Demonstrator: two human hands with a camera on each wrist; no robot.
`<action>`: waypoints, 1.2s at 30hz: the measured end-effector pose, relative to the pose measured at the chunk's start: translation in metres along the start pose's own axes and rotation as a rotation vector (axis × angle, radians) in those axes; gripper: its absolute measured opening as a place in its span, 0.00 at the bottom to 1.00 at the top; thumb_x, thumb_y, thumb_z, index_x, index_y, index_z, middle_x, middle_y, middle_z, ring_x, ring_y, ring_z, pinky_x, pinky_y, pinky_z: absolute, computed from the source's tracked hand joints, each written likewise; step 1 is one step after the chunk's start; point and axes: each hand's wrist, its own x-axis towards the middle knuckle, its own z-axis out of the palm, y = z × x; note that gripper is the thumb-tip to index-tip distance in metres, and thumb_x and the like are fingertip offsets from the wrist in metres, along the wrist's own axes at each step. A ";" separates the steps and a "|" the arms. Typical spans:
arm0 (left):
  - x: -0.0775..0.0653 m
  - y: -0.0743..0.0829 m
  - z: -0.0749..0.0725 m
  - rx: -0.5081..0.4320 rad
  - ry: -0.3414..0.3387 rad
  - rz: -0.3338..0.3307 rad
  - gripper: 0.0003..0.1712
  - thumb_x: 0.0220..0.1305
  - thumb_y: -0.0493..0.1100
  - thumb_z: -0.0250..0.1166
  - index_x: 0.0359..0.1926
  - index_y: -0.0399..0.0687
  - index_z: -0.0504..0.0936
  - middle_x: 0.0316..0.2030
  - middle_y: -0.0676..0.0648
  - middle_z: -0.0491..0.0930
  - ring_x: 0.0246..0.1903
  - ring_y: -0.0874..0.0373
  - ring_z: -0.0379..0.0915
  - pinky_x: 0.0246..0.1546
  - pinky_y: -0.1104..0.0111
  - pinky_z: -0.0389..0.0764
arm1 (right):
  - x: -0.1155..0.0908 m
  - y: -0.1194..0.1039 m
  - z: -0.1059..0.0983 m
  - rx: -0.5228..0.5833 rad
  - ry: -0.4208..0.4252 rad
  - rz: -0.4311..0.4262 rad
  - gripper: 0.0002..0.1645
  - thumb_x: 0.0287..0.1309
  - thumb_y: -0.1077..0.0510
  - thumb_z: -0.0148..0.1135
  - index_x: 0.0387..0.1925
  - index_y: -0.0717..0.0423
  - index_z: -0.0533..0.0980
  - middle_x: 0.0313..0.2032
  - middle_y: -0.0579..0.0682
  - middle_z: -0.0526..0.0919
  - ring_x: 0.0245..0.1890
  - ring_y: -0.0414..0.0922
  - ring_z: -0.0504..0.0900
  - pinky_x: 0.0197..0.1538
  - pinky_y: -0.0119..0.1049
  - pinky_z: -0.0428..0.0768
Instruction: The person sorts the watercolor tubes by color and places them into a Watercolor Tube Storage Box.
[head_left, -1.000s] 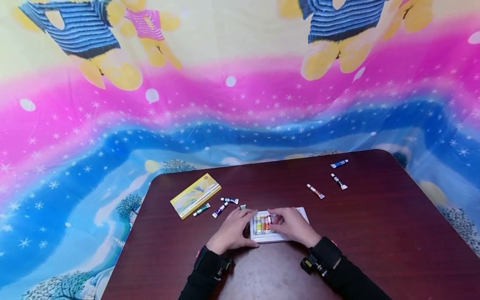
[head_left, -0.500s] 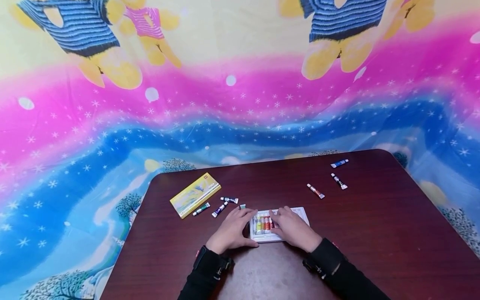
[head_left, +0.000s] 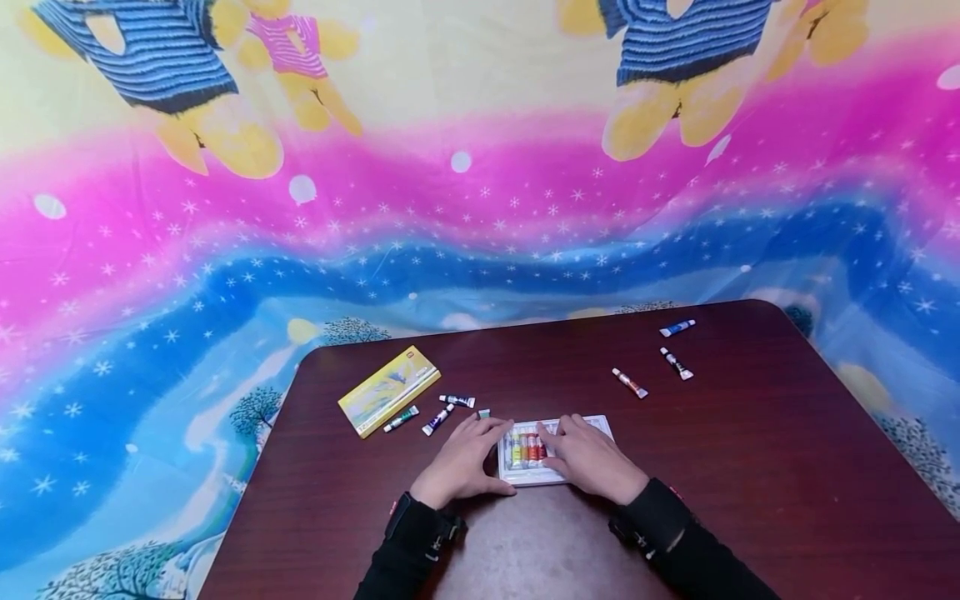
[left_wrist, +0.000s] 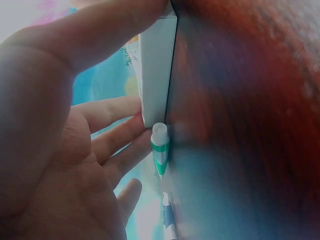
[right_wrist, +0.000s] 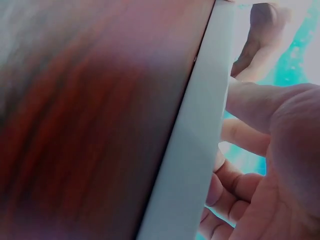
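A white tray (head_left: 525,478) lies near the table's front, with several small paint tubes (head_left: 528,448) in yellow, orange and red side by side in its left part. My left hand (head_left: 463,461) holds the tray's left end, thumb at the near corner and fingers at the far one. My right hand (head_left: 592,457) lies over the tray's right part, its index finger and thumb pressing near a dark red tube, which they partly hide. In the left wrist view, a green-banded tube (left_wrist: 160,147) stands out beside the tray's far corner, close to my fingertips.
A yellow box (head_left: 390,392) lies at the left, with a green tube (head_left: 401,419) and two dark tubes (head_left: 438,419) beside it. Toward the back right lie a blue tube (head_left: 678,327), a black tube (head_left: 677,364) and an orange-brown tube (head_left: 630,383). A patterned cloth hangs behind the table.
My right hand has gone from pinching above the tray to lying lower over it, fingers more spread, and more of the red tubes shows. The left hand keeps its place.
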 end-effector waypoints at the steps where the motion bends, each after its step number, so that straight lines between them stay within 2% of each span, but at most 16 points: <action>1: 0.000 0.000 0.000 0.000 0.000 0.001 0.58 0.52 0.68 0.77 0.79 0.55 0.64 0.73 0.48 0.69 0.78 0.41 0.54 0.78 0.46 0.56 | 0.000 0.000 0.000 0.001 -0.006 0.004 0.32 0.66 0.49 0.70 0.67 0.56 0.78 0.36 0.48 0.73 0.34 0.42 0.64 0.34 0.33 0.65; 9: 0.000 0.000 0.001 0.006 0.007 0.011 0.58 0.52 0.68 0.78 0.79 0.55 0.64 0.73 0.48 0.69 0.78 0.42 0.55 0.78 0.47 0.56 | 0.000 0.000 -0.003 0.062 -0.060 0.030 0.34 0.68 0.49 0.68 0.70 0.57 0.74 0.36 0.48 0.73 0.34 0.42 0.65 0.35 0.33 0.66; 13: 0.000 -0.001 0.001 0.000 0.004 0.010 0.58 0.52 0.68 0.78 0.79 0.55 0.64 0.73 0.48 0.69 0.78 0.42 0.55 0.78 0.46 0.56 | -0.001 0.004 -0.005 0.088 -0.056 0.057 0.34 0.65 0.48 0.71 0.70 0.53 0.76 0.37 0.48 0.75 0.36 0.42 0.65 0.36 0.34 0.66; 16: 0.000 -0.001 0.001 -0.004 0.000 0.008 0.58 0.53 0.69 0.77 0.79 0.56 0.64 0.73 0.48 0.69 0.78 0.42 0.54 0.78 0.46 0.55 | -0.002 0.009 -0.007 0.082 -0.010 0.075 0.37 0.59 0.44 0.76 0.68 0.50 0.78 0.39 0.47 0.76 0.38 0.43 0.66 0.38 0.35 0.68; 20: 0.001 0.001 0.001 -0.004 -0.001 -0.001 0.58 0.52 0.68 0.78 0.79 0.56 0.64 0.73 0.48 0.69 0.78 0.41 0.54 0.78 0.45 0.55 | -0.006 0.020 -0.012 0.123 0.045 0.058 0.49 0.46 0.40 0.83 0.69 0.48 0.77 0.51 0.49 0.78 0.51 0.47 0.72 0.51 0.43 0.75; 22: 0.000 0.001 0.001 -0.005 0.003 -0.006 0.58 0.52 0.68 0.78 0.79 0.56 0.65 0.73 0.48 0.69 0.78 0.41 0.54 0.78 0.45 0.56 | -0.008 0.026 -0.016 0.161 0.034 0.040 0.56 0.40 0.39 0.86 0.71 0.48 0.75 0.57 0.50 0.77 0.57 0.49 0.72 0.58 0.51 0.75; 24: 0.000 0.000 0.001 -0.009 0.005 -0.009 0.58 0.52 0.68 0.78 0.79 0.56 0.65 0.73 0.48 0.69 0.78 0.40 0.53 0.78 0.45 0.55 | -0.010 0.032 -0.020 0.196 -0.002 0.028 0.61 0.35 0.39 0.88 0.73 0.50 0.73 0.60 0.51 0.77 0.60 0.51 0.72 0.61 0.54 0.74; 28: -0.001 -0.001 0.002 -0.012 0.009 -0.009 0.58 0.51 0.68 0.78 0.79 0.56 0.64 0.74 0.48 0.69 0.79 0.40 0.52 0.78 0.45 0.55 | -0.017 0.044 -0.029 0.231 -0.076 0.039 0.64 0.33 0.44 0.90 0.74 0.53 0.70 0.60 0.52 0.77 0.59 0.51 0.73 0.59 0.53 0.77; 36: -0.001 -0.001 0.002 -0.012 0.003 -0.003 0.59 0.52 0.68 0.78 0.79 0.56 0.64 0.74 0.47 0.68 0.79 0.41 0.52 0.78 0.46 0.57 | -0.030 0.059 -0.041 0.283 -0.131 0.082 0.63 0.36 0.52 0.90 0.75 0.55 0.68 0.61 0.54 0.75 0.58 0.51 0.73 0.53 0.46 0.81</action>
